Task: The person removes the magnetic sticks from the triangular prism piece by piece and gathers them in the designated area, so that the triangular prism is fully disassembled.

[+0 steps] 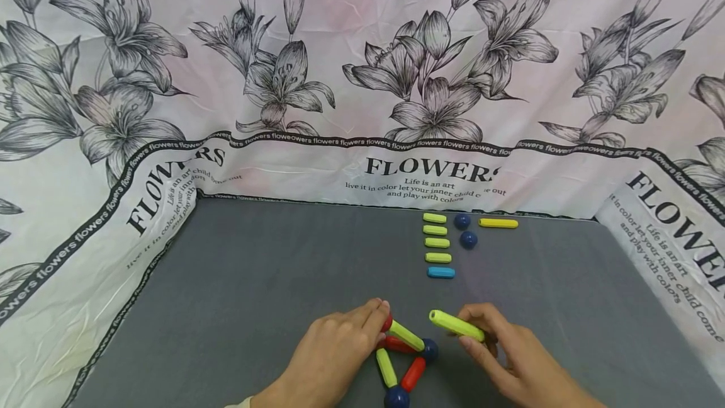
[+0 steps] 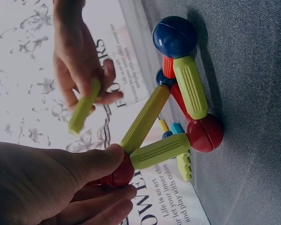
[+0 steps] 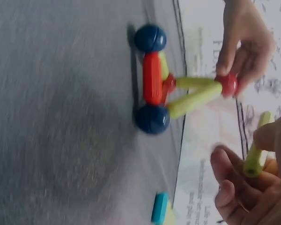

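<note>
Left hand (image 1: 334, 348) pinching red ball (image 2: 119, 173) atop rod frame, right hand (image 1: 510, 357) gripping yellow-green rod (image 1: 455, 325), backdrop printed "FLOWERS" (image 1: 430, 169)

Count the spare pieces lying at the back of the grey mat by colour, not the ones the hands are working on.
Lime-green sticks: 4
Light blue stick: 1
Yellow stick: 1
Dark blue balls: 2
Total: 8
</note>
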Available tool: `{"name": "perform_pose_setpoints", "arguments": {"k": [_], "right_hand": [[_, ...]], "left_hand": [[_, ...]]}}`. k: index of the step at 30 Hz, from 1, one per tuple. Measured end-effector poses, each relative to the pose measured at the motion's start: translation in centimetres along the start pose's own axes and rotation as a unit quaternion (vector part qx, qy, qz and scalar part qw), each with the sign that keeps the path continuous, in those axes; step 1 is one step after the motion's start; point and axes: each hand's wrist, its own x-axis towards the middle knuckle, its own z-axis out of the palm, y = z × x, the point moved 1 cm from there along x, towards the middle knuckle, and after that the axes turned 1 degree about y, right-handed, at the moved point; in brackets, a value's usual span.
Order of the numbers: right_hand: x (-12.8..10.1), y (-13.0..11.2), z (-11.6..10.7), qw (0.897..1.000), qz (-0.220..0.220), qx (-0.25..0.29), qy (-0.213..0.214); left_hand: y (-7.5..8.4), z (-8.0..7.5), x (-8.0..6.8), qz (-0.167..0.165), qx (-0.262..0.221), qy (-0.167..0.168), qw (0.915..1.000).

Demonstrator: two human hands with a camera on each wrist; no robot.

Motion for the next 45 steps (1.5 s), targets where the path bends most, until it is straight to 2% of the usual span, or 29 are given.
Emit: {"name": "perform_pose_setpoints", "arguments": {"k": [4, 7, 15, 20, 31, 40, 45], "right_hand": [[0.3, 0.9, -1.0, 0.993, -0.033, -0.067, 0.088], [0.6, 1.8, -2.0, 0.986, -0.036, -0.107, 0.125], [1.9, 5.0, -4.7, 0.959, -0.027, -0.230, 0.163], [2.9, 7.7, -6.3, 0.946, -0.031, -0.267, 0.182], [5.4, 12.8, -8.2, 0.935, -0.034, -0.309, 0.170], [7.6, 15.9, -9.3, 0.934, 0.025, -0.334, 0.120], [8.4, 17.2, -9.6, 0.933, 0.047, -0.343, 0.097]], "left_hand": [[0.0, 0.1, 0.0, 0.003, 0.006, 0.007, 1.0000], [0.0, 0.1, 0.0, 0.006, 0.012, 0.010, 0.9999], [-0.1, 0.1, 0.0, 0.012, 0.011, 0.006, 0.9998], [-0.1, 0.2, -0.2, 0.015, 0.008, 0.009, 0.9998], [-0.1, 0.1, 0.0, 0.012, 0.009, -0.002, 0.9999], [-0.2, 0.0, 0.1, 0.013, 0.017, -0.001, 0.9998], [-0.1, 0.0, 0.0, 0.020, 0.023, 0.011, 0.9995]]}}
